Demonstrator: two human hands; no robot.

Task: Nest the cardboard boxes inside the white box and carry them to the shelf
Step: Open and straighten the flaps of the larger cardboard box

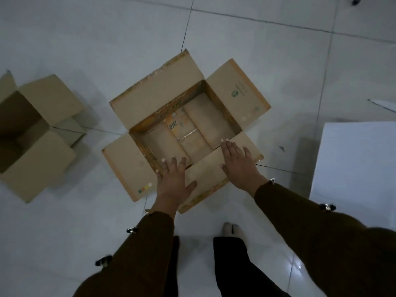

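An open cardboard box (150,99) with orange print stands on the tiled floor in the middle, all its flaps spread outward and its inside bare. My left hand (173,181) hovers flat over its near flap, fingers apart, holding nothing. My right hand (240,161) lies flat over the same flap near the box's near right corner, fingers spread. A second plain cardboard box (53,91) sits open at the left. The white box (353,159) shows at the right edge, only partly in view.
Pale floor tiles (278,61) with dark grout lines surround the boxes. My legs and one foot (231,229) are below the middle box. A dark object (356,0) sits at the top right edge.
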